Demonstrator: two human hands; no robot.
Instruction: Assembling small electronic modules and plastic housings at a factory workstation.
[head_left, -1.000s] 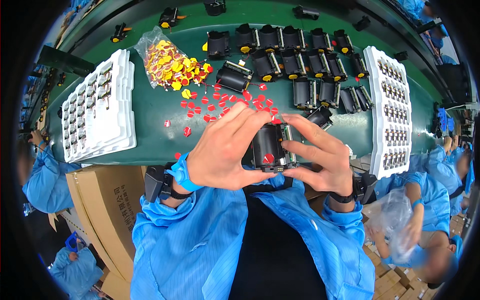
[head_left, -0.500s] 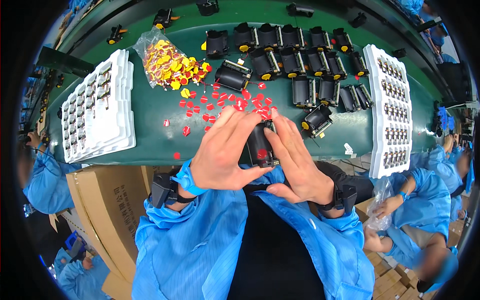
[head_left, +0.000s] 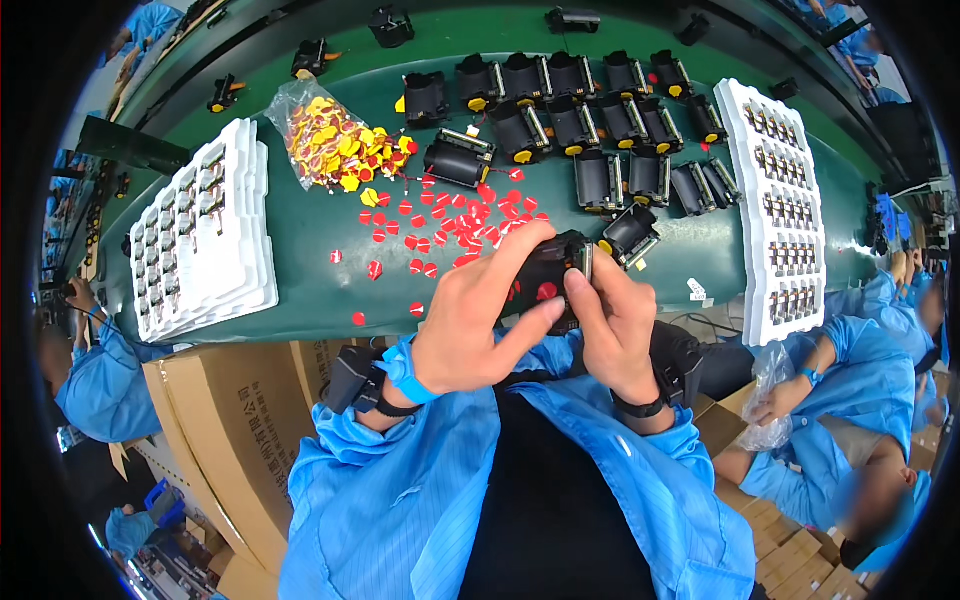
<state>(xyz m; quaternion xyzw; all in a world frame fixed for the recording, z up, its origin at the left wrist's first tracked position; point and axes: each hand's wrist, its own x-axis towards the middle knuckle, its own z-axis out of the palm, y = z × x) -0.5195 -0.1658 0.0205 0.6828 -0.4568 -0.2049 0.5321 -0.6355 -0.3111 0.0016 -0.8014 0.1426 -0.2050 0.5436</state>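
At the table's near edge, a black plastic housing (head_left: 552, 262) with a metal-edged strip along its right side is held between both hands. My left hand (head_left: 475, 318) is wrapped round its left side, the thumb reaching across the front. My right hand (head_left: 618, 330) grips the right side, its thumb and fingers pressed on the strip. A round red sticker (head_left: 546, 291) shows on the housing near my left thumb. Part of the housing is hidden by my fingers. Just beyond my hands, many loose red discs (head_left: 470, 228) lie scattered on the green table (head_left: 330, 215).
A clear bag (head_left: 322, 140) spills yellow and red pieces. Several black housings (head_left: 600, 180) stand in rows at the back right. White trays (head_left: 240, 250) with small metal parts lie at left, another tray (head_left: 740, 220) at right. A cardboard box (head_left: 215, 420) stands below left; a co-worker (head_left: 850, 400) sits at right.
The housing has been lifted and tilted. My right hand has gone from lying flat along its side to gripping its right edge. My left thumb now reaches across its front.
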